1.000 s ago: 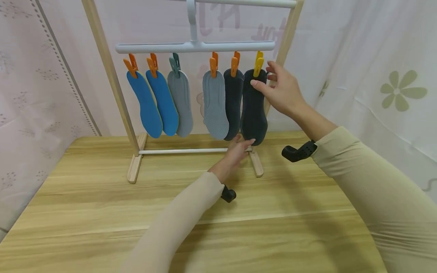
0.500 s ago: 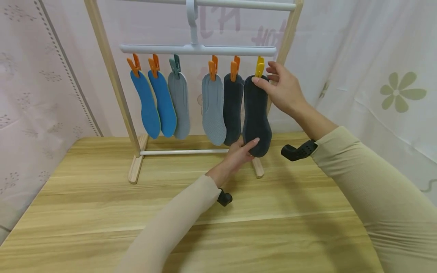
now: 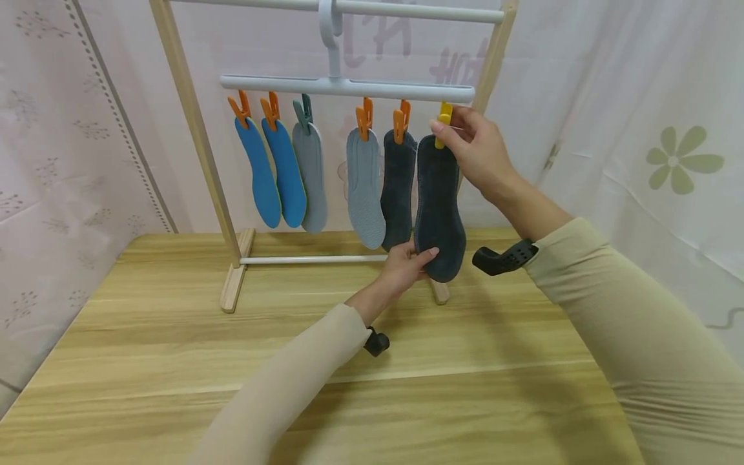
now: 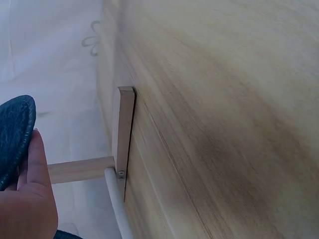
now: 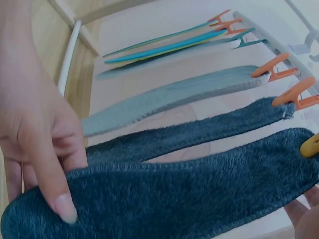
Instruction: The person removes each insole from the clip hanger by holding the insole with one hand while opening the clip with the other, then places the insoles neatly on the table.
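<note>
A dark furry insole [image 3: 438,200] hangs at the right end of the white hanger [image 3: 349,87], its top in a yellow clothespin [image 3: 444,119]. At that clothespin is my right hand [image 3: 485,152], its thumb in front and its fingers curled at the side, pinching it. Lower down, my left hand [image 3: 401,271] pinches the insole's wide end, thumb on the front and fingers behind. That thumb lies on the dark pile in the right wrist view, where the yellow clothespin [image 5: 311,147] shows at the right edge. The left wrist view catches only the insole's edge [image 4: 20,129] and part of the hand.
Beside it hang a second dark insole [image 3: 398,187], two grey insoles [image 3: 365,187] and two blue insoles [image 3: 287,171], on orange and green clothespins. A wooden rack [image 3: 194,123] carries the hanger. It stands on a wood-grain table [image 3: 290,387] before a patterned curtain [image 3: 628,77].
My left hand has taken hold of the insole's lower end and drawn it nearer and down. My right hand's thumb has moved up from the insole onto the yellow clothespin. The hanger has swung slightly.
</note>
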Action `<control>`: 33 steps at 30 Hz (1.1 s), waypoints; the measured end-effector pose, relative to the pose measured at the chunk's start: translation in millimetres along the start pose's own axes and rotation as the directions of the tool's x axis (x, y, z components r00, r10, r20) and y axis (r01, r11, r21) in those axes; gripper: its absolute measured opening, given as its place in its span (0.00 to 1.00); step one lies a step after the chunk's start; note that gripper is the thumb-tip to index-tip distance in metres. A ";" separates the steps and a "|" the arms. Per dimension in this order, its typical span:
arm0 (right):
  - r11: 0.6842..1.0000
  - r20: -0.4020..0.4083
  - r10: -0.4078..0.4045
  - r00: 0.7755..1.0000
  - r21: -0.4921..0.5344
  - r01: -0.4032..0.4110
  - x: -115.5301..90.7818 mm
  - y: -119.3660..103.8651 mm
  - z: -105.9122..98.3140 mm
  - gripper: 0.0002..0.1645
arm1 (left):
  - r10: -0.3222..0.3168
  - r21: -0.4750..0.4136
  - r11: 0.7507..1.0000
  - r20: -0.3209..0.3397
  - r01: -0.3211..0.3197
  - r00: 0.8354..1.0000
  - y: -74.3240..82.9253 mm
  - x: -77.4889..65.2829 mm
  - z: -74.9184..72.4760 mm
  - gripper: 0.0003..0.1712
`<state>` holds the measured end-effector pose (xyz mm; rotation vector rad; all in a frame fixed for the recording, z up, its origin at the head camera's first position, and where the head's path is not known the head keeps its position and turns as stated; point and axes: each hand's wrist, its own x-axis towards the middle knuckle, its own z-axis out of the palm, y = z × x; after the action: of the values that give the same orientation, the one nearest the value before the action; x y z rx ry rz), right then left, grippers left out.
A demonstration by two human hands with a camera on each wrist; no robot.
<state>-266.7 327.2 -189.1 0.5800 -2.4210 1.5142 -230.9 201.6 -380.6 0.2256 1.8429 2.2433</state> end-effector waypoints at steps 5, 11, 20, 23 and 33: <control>0.996 -0.055 -0.016 0.998 0.091 0.021 2.8 -1.8 4.5 0.32 | 0.003 0.013 1.000 0.004 -0.003 1.000 0.5 -0.7 -1.1 0.20; 0.966 -0.079 -0.008 0.997 0.255 0.028 4.5 -0.5 6.1 0.27 | 0.023 0.034 0.999 -0.011 -0.023 1.000 -1.0 -1.2 -4.3 0.19; 0.913 -0.063 0.031 0.998 0.409 -0.003 7.9 -1.4 2.9 0.30 | 0.032 0.061 0.998 -0.002 -0.032 0.999 0.8 -4.2 -9.4 0.18; 0.891 -0.063 0.049 0.997 0.455 -0.015 8.7 -2.4 3.9 0.30 | 0.022 0.053 0.998 0.015 -0.023 1.000 1.4 -6.9 -11.4 0.18; 0.845 -0.041 0.076 0.996 0.533 -0.043 10.2 -10.0 11.2 0.24 | 0.074 0.097 0.992 0.054 -0.079 0.996 0.7 -15.9 -16.4 0.24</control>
<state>-271.2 311.1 -182.0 0.5446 -1.9706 2.2160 -219.9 181.7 -382.8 0.3719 1.9527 2.1764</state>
